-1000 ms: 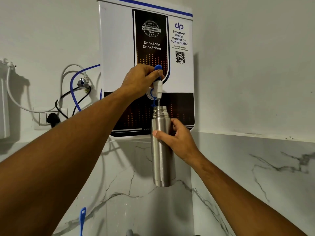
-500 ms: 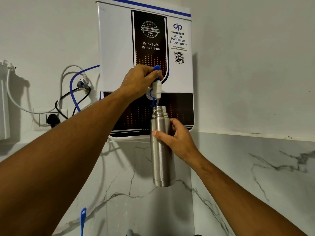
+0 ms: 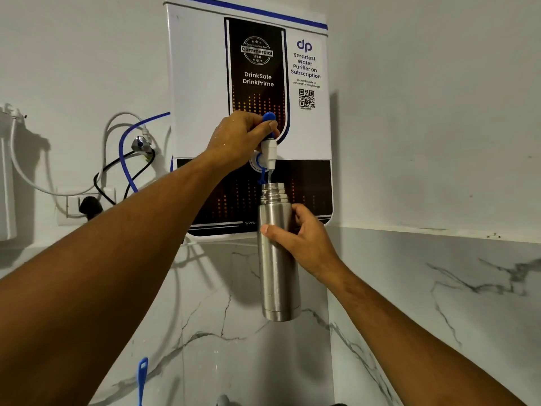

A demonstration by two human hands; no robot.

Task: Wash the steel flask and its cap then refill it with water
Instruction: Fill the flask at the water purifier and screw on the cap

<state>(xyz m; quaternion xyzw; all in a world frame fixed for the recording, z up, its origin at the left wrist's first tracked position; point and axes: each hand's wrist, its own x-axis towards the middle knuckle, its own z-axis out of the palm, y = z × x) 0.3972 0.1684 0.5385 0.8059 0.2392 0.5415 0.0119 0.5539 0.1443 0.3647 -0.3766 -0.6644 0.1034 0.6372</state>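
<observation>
No change since prior frame; left hand (image 3: 238, 139) still pinches tap lever (image 3: 270, 118); right hand (image 3: 304, 241) still grips flask (image 3: 276, 276) under spout (image 3: 269, 153).

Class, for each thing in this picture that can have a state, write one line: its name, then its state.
steel flask: uncapped, upright, in the air, mouth under the tap.
tap: open, thin stream falling into the flask.
left hand: grips the blue tap lever.
right hand: grips the flask's body.
black plug: seated in the wall socket.
</observation>
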